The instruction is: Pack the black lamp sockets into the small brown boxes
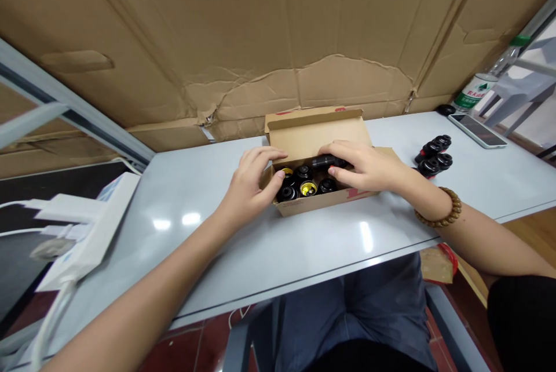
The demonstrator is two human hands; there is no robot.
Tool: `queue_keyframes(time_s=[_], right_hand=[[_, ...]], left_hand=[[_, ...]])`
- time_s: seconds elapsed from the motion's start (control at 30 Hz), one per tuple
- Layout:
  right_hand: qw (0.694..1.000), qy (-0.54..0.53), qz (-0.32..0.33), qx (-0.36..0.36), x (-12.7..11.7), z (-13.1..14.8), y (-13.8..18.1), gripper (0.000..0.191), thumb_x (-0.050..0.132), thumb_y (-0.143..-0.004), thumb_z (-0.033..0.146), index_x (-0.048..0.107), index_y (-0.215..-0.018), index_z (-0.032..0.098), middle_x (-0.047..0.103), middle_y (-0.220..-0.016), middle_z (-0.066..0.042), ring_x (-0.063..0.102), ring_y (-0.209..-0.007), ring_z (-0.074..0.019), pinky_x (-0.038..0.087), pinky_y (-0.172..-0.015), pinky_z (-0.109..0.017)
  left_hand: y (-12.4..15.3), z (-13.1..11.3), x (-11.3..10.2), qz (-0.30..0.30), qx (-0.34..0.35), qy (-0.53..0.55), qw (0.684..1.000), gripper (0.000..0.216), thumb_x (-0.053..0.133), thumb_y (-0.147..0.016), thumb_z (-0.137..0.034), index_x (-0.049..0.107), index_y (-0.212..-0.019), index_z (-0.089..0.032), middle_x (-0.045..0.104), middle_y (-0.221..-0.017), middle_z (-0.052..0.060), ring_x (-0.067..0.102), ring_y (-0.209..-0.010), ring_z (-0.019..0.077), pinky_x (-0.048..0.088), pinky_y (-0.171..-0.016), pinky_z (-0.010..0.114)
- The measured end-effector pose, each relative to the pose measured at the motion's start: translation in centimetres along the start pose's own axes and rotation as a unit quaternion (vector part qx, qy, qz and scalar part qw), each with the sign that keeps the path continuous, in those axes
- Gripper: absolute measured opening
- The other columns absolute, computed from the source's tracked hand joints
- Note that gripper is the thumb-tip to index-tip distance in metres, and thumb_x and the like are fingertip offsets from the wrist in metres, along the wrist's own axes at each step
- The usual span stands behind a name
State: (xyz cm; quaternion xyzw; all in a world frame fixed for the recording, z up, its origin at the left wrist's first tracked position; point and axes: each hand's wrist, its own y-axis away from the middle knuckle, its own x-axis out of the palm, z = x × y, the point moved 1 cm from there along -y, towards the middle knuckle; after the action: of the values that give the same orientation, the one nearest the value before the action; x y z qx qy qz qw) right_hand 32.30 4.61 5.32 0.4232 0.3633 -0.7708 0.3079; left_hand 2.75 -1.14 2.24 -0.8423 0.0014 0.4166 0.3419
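Observation:
An open cardboard box (pixel 299 207) with its lid raised at the back sits on the table. Inside it stand several black cylindrical parts (pixel 326 185) with ringed ends; two show yellow, such as the yellow-centred part (pixel 308 189). My left hand (pixel 254 183) is curled round the box's left end, with its thumb over the front and its fingers toward the back wall. Reaching over the box's right half, my right hand (pixel 362 166) holds a black cylindrical part (pixel 324 161) lying on its side. That hand hides the box's right interior and part of the piece.
To the right on the white table (pixel 243 267) lies a group of black parts with red bands (pixel 430 160). Behind them are a phone (pixel 478 131) and a green-capped bottle (pixel 475 91). A power strip (pixel 95 239) with cables is at left. Cardboard (pixel 260 24) walls the back.

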Motion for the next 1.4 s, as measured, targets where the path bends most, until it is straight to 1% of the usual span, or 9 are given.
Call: queue_keyframes(time_s=[0.2, 0.4, 0.47, 0.63, 0.73, 0.93, 1.07, 1.17, 1.4], right_hand=[[0.999, -0.002, -0.035, 0.006, 0.34, -0.19, 0.1, 0.038, 0.06, -0.11, 0.043, 0.063, -0.142, 0.023, 0.078, -0.133, -0.015, 0.075, -0.117, -0.0325, 0.06, -0.099, -0.047], [0.999, 0.025, -0.03, -0.003, 0.14, -0.14, -0.03, 0.037, 0.057, -0.109, 0.042, 0.066, -0.137, 0.019, 0.081, -0.115, -0.014, 0.076, -0.102, -0.0315, 0.059, -0.088, -0.044], [0.999, 0.031, -0.034, 0.005, 0.06, 0.0, -0.02, 0.036, 0.059, -0.108, 0.04, 0.067, -0.136, 0.019, 0.082, -0.115, -0.013, 0.076, -0.1, -0.0304, 0.058, -0.085, -0.042], [0.999, 0.001, -0.039, 0.005, 0.23, 0.02, 0.0, 0.037, 0.056, -0.111, 0.043, 0.065, -0.14, 0.022, 0.08, -0.131, -0.015, 0.076, -0.115, -0.0318, 0.06, -0.097, -0.046], [1.0, -0.004, -0.03, 0.003, 0.3, -0.12, -0.02, 0.039, 0.05, -0.113, 0.045, 0.065, -0.141, 0.021, 0.079, -0.132, -0.017, 0.075, -0.119, -0.0335, 0.059, -0.103, -0.05], [1.0, 0.007, -0.019, 0.002, 0.09, -0.09, 0.01, 0.039, 0.049, -0.112, 0.044, 0.067, -0.136, 0.02, 0.079, -0.121, -0.015, 0.074, -0.112, -0.0332, 0.059, -0.1, -0.05], [0.999, -0.003, -0.032, 0.001, 0.22, -0.13, 0.05, 0.036, 0.057, -0.11, 0.043, 0.065, -0.138, 0.022, 0.079, -0.128, -0.015, 0.074, -0.117, -0.0329, 0.059, -0.101, -0.049], [0.999, -0.009, -0.038, -0.002, 0.31, -0.23, 0.09, 0.038, 0.061, -0.108, 0.041, 0.064, -0.141, 0.022, 0.079, -0.131, -0.015, 0.075, -0.117, -0.0323, 0.06, -0.098, -0.047], [0.999, 0.019, -0.047, 0.001, 0.02, -0.06, 0.09, 0.034, 0.06, -0.108, 0.041, 0.066, -0.135, 0.021, 0.081, -0.117, -0.013, 0.075, -0.101, -0.0295, 0.058, -0.085, -0.041]], left_hand=[[-0.12, -0.13, -0.04, 0.0, -0.004, 0.003, 1.0, 0.024, 0.057, -0.108, -0.034, 0.071, -0.127, -0.027, 0.077, -0.133, 0.01, 0.07, -0.131, 0.0324, 0.058, -0.117, 0.057], [-0.11, -0.19, -0.01, 0.001, -0.003, 0.001, 1.0, 0.024, 0.056, -0.109, -0.034, 0.072, -0.125, -0.026, 0.077, -0.132, 0.011, 0.07, -0.131, 0.0328, 0.057, -0.116, 0.057], [-0.09, -0.18, 0.01, -0.002, 0.002, 0.001, 1.0, 0.024, 0.055, -0.11, -0.034, 0.072, -0.124, -0.025, 0.078, -0.131, 0.011, 0.071, -0.13, 0.0327, 0.058, -0.115, 0.057], [-0.06, -0.12, 0.06, -0.003, 0.003, 0.002, 1.0, 0.023, 0.056, -0.11, -0.033, 0.072, -0.124, -0.026, 0.078, -0.132, 0.011, 0.071, -0.13, 0.0327, 0.058, -0.115, 0.058], [-0.07, -0.11, 0.03, -0.001, 0.002, 0.002, 1.0, 0.023, 0.056, -0.11, -0.034, 0.072, -0.124, -0.026, 0.078, -0.131, 0.011, 0.071, -0.13, 0.0325, 0.058, -0.115, 0.058], [-0.08, -0.08, 0.0, 0.003, -0.005, 0.0, 1.0, 0.024, 0.055, -0.11, -0.034, 0.073, -0.124, -0.026, 0.077, -0.132, 0.012, 0.07, -0.13, 0.0328, 0.057, -0.115, 0.059], [-0.07, 0.01, 0.06, 0.003, -0.002, 0.002, 1.0, 0.023, 0.056, -0.11, -0.034, 0.073, -0.123, -0.027, 0.077, -0.131, 0.011, 0.071, -0.13, 0.0329, 0.058, -0.116, 0.058], [-0.07, 0.05, 0.08, -0.001, 0.004, 0.003, 1.0, 0.023, 0.055, -0.11, -0.034, 0.073, -0.122, -0.026, 0.077, -0.131, 0.011, 0.071, -0.129, 0.0331, 0.058, -0.114, 0.058], [-0.13, -0.13, -0.15, 0.012, -0.008, 0.0, 1.0, 0.024, 0.055, -0.11, -0.035, 0.073, -0.122, -0.026, 0.078, -0.132, 0.011, 0.07, -0.13, 0.0325, 0.056, -0.117, 0.059]])
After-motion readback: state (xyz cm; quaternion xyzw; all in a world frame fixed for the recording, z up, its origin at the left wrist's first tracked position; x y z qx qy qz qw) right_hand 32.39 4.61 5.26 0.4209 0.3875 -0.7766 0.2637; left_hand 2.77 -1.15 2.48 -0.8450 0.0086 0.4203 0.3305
